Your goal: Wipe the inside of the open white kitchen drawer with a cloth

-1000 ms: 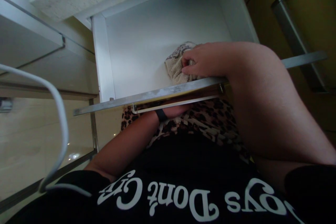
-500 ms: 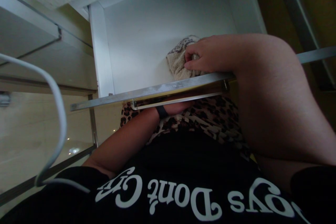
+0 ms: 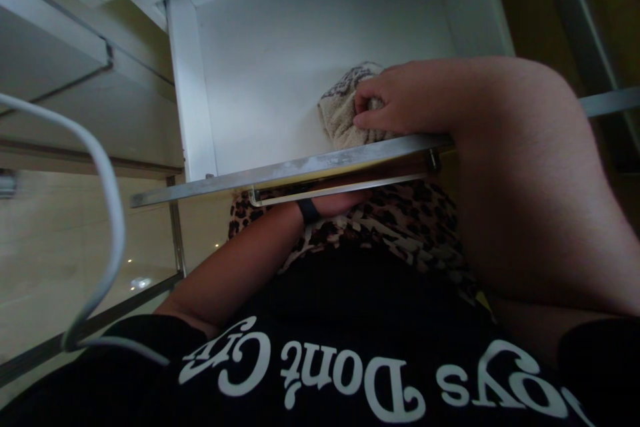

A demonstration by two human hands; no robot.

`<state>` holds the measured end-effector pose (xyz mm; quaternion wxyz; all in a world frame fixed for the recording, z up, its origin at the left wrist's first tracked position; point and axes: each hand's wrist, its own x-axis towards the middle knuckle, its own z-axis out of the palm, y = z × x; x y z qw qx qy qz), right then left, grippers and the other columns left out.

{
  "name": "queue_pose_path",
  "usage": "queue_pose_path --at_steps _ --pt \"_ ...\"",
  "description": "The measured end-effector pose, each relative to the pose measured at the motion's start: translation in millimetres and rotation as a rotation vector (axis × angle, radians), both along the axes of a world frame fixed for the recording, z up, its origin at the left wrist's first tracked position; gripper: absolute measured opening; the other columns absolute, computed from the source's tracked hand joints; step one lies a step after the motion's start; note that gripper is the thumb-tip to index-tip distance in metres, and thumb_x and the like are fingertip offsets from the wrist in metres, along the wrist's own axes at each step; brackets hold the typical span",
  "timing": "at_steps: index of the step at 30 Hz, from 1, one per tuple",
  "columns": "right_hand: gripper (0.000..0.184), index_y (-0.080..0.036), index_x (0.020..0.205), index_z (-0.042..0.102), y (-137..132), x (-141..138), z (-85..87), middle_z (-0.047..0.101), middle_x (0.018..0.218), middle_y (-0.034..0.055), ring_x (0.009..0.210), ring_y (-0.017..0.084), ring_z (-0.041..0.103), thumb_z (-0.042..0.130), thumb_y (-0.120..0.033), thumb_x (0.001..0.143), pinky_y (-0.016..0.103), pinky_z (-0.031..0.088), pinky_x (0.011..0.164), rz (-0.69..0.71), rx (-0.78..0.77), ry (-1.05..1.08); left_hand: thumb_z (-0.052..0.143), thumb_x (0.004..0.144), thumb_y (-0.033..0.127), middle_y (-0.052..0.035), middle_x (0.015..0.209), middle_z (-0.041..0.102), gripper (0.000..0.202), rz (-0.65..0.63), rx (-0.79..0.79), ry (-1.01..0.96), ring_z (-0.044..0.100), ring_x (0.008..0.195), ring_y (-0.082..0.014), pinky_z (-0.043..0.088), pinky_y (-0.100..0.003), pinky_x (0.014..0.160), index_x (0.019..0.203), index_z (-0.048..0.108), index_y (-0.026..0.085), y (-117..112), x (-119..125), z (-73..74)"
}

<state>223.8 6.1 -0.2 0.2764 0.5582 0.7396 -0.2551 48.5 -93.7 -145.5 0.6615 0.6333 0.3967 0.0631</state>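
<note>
A white drawer point(image 3: 193, 93) stands pulled out in front of me. My right hand point(image 3: 395, 103) reaches over its metal front rail point(image 3: 280, 172) and is closed on a beige towel with a dark patterned edge point(image 3: 340, 113), which lies on the drawer floor near the front right. My left hand point(image 3: 337, 201) is under the drawer front, by a thin metal handle bar; only the wrist with a black band and a bit of the hand show, the fingers are hidden.
A white cable point(image 3: 107, 213) loops at the left. A shelf or counter edge point(image 3: 60, 40) lies at upper left, with a pale glossy floor point(image 3: 50, 260) below. Dark wooden cabinet fronts with a long metal handle point(image 3: 585, 27) stand at the right.
My right hand with the towel stays in place in the drawer; the view has shifted slightly, so the drawer appears a little higher and more to the right. The left hand has not moved.
</note>
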Motion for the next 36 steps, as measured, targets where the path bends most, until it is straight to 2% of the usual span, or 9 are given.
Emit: queue_pose_path --at_steps 6,11,13,17,20,24,26,30,36 --pt "0.068 -0.056 0.132 0.038 1.6 1.3 -3.0 0.045 0.132 -0.0119 0.115 -0.003 0.042 0.021 -0.078 0.070 0.042 0.040 0.121 -0.008 0.027 -0.086 0.053 0.087 0.065 -0.0034 0.142 0.063 0.058 -0.027 0.001 0.012 0.049 0.143 -0.0236 0.028 -0.053 0.137 0.127 0.064 0.024 2.0 -0.6 3.6" --pt "0.068 -0.059 0.132 0.034 -0.9 1.6 1.5 0.042 0.134 -0.0184 0.107 -0.011 0.039 0.016 -0.083 0.071 0.011 0.038 0.107 -0.001 0.052 -0.139 0.053 0.088 0.062 -0.0016 0.141 0.064 0.054 -0.047 0.011 0.005 0.051 0.141 -0.0234 0.031 -0.050 0.137 0.127 0.065 0.026 4.6 -0.8 10.0" --pt "0.065 -0.061 0.130 0.034 -1.2 1.3 1.8 0.041 0.133 -0.0200 0.108 -0.011 0.038 0.016 -0.083 0.072 0.008 0.034 0.104 0.003 0.046 -0.127 0.053 0.089 0.059 -0.0003 0.137 0.067 0.050 -0.050 0.016 -0.004 0.052 0.141 -0.0228 0.033 -0.049 0.136 0.127 0.065 0.029 5.2 0.7 12.2" --pt "0.065 -0.058 0.132 0.035 -1.5 0.4 2.2 0.040 0.136 -0.0170 0.117 -0.005 0.038 0.020 -0.079 0.073 0.026 0.036 0.123 -0.016 0.006 -0.083 0.049 0.090 0.055 0.0013 0.134 0.068 0.047 -0.067 0.003 -0.029 0.052 0.141 -0.0215 0.036 -0.047 0.136 0.128 0.064 0.032 5.8 3.1 16.2" --pt "0.063 -0.059 0.130 0.036 -1.3 0.6 1.8 0.040 0.136 -0.0150 0.120 0.000 0.040 0.021 -0.078 0.072 0.041 0.037 0.121 -0.019 -0.002 -0.057 0.051 0.089 0.059 0.0010 0.140 0.064 0.051 -0.058 -0.039 -0.001 0.050 0.143 -0.0225 0.033 -0.047 0.137 0.128 0.064 0.030 4.9 2.1 16.2" --pt "0.064 -0.055 0.130 0.040 -0.3 0.3 0.2 0.044 0.132 -0.0108 0.118 0.000 0.040 0.021 -0.075 0.072 0.044 0.037 0.119 -0.033 -0.004 -0.048 0.051 0.088 0.063 -0.0015 0.144 0.061 0.056 -0.038 -0.058 0.043 0.047 0.145 -0.0238 0.027 -0.051 0.138 0.128 0.063 0.026 1.4 -0.3 11.8" --pt "0.065 -0.053 0.128 0.042 -0.5 -0.6 1.9 0.046 0.131 -0.0109 0.113 -0.004 0.039 0.021 -0.074 0.071 0.037 0.038 0.119 -0.024 0.008 -0.043 0.051 0.088 0.063 -0.0027 0.142 0.062 0.056 -0.041 -0.057 0.044 0.048 0.144 -0.0241 0.028 -0.053 0.137 0.128 0.062 0.025 0.6 -1.1 10.3" --pt "0.063 -0.051 0.130 0.043 -4.3 -2.2 11.6 0.045 0.131 -0.0140 0.102 -0.013 0.033 0.024 -0.068 0.072 0.007 0.032 0.102 -0.011 0.022 -0.044 0.051 0.088 0.064 -0.0019 0.139 0.065 0.056 -0.054 -0.038 0.037 0.050 0.143 -0.0239 0.029 -0.051 0.137 0.126 0.064 0.026 2.0 -1.5 10.7" --pt "0.064 -0.050 0.128 0.046 -6.0 -1.1 9.7 0.046 0.129 -0.0163 0.092 -0.019 0.029 0.021 -0.072 0.074 0.000 0.018 0.089 0.020 0.049 -0.062 0.053 0.086 0.068 0.0003 0.147 0.058 0.059 -0.030 0.008 0.049 0.047 0.144 -0.0245 0.025 -0.052 0.139 0.129 0.062 0.028 1.6 -0.3 8.9"
